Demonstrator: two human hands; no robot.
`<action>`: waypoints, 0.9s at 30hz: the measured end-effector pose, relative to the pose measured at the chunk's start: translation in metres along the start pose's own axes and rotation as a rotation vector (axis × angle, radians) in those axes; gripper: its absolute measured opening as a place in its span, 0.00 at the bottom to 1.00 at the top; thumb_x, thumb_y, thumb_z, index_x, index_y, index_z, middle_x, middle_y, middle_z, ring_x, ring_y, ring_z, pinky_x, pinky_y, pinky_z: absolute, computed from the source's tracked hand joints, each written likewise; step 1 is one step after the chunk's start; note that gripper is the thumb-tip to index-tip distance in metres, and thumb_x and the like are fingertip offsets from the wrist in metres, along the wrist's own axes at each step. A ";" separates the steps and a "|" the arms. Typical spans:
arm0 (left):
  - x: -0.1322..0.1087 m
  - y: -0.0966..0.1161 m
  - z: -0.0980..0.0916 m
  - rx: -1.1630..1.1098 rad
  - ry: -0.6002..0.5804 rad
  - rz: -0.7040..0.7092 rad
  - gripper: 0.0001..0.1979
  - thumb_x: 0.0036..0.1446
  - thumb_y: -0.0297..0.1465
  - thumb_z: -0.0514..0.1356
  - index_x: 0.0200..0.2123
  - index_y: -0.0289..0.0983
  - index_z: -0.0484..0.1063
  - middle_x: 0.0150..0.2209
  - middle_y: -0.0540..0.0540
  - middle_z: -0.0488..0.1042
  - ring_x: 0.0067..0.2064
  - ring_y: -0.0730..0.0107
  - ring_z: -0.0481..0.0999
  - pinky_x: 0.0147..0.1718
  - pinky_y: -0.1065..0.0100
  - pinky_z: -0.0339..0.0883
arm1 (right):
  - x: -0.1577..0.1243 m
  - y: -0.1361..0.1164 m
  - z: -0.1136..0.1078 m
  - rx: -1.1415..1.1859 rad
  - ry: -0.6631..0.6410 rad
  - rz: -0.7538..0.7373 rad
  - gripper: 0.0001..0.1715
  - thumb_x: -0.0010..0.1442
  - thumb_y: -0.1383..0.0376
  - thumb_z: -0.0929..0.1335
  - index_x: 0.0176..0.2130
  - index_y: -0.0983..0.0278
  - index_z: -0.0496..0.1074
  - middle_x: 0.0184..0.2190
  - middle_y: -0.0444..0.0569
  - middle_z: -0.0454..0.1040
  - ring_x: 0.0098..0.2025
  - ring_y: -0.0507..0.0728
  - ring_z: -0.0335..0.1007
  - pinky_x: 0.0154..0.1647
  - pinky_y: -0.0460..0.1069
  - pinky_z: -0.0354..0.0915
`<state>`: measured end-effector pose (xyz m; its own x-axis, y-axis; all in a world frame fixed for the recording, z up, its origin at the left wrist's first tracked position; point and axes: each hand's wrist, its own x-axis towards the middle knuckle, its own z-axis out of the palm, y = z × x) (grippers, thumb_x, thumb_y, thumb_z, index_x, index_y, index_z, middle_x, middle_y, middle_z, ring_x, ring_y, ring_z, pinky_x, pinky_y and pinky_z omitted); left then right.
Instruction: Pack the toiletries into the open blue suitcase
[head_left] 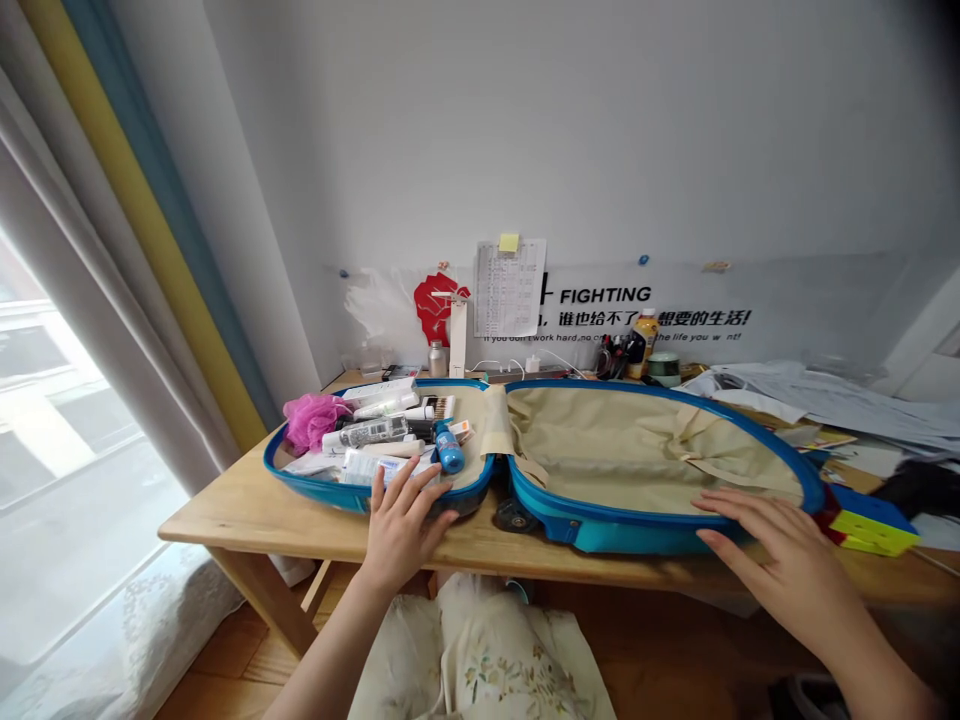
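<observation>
An open blue suitcase [600, 525] with beige lining lies flat on a wooden table [247, 515]. Its left half holds several toiletries: a pink bath pouf [313, 418], tubes, bottles and a small blue bottle [448, 447]. Its right half holds nothing but loose straps. My left hand [401, 525] rests on the near rim of the left half, fingers spread. My right hand [780, 555] lies flat on the near rim of the right half, fingers stretched out. Neither hand holds anything.
A yellow and green block [874, 525] sits by the suitcase's right end. Papers [832, 400] pile at the back right. Bottles, a power strip and a cup stand along the wall. A curtain [112, 300] and window are at the left.
</observation>
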<state>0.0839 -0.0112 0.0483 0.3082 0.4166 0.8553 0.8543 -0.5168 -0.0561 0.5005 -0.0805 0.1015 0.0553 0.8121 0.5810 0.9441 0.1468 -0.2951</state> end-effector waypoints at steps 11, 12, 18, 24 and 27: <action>0.011 0.007 -0.007 -0.074 0.059 -0.099 0.08 0.64 0.36 0.57 0.34 0.44 0.74 0.40 0.49 0.79 0.55 0.61 0.73 0.66 0.54 0.42 | 0.003 0.027 0.032 -0.017 0.155 -0.199 0.34 0.55 0.33 0.59 0.26 0.57 0.71 0.37 0.50 0.80 0.45 0.65 0.73 0.57 0.64 0.52; 0.010 0.005 -0.008 -0.072 0.054 -0.097 0.08 0.64 0.36 0.57 0.34 0.43 0.74 0.40 0.49 0.79 0.55 0.61 0.73 0.66 0.54 0.44 | 0.004 0.026 0.034 -0.014 0.168 -0.225 0.33 0.55 0.34 0.59 0.27 0.57 0.71 0.37 0.49 0.80 0.45 0.64 0.72 0.57 0.63 0.51; -0.001 -0.014 -0.017 0.010 0.042 -0.097 0.07 0.63 0.34 0.57 0.35 0.43 0.75 0.41 0.48 0.79 0.53 0.59 0.74 0.64 0.53 0.49 | 0.010 0.005 0.046 -0.010 0.223 -0.360 0.27 0.60 0.39 0.61 0.29 0.56 0.71 0.37 0.46 0.80 0.46 0.62 0.72 0.56 0.60 0.51; -0.017 -0.046 -0.032 0.085 0.041 -0.117 0.07 0.63 0.36 0.57 0.37 0.44 0.75 0.42 0.47 0.78 0.53 0.58 0.74 0.64 0.52 0.48 | 0.017 -0.033 0.062 0.016 0.229 -0.420 0.23 0.63 0.44 0.61 0.31 0.56 0.71 0.37 0.45 0.80 0.46 0.61 0.71 0.55 0.60 0.50; -0.026 -0.060 -0.040 0.105 0.032 -0.160 0.08 0.63 0.37 0.56 0.37 0.43 0.74 0.43 0.46 0.78 0.53 0.57 0.74 0.64 0.50 0.48 | 0.019 -0.050 0.071 0.041 0.233 -0.431 0.22 0.63 0.45 0.61 0.31 0.56 0.70 0.37 0.45 0.80 0.46 0.61 0.71 0.56 0.61 0.49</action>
<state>0.0078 -0.0208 0.0503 0.1526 0.4626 0.8734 0.9310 -0.3639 0.0301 0.4314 -0.0321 0.0732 -0.2624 0.5250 0.8096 0.8836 0.4680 -0.0171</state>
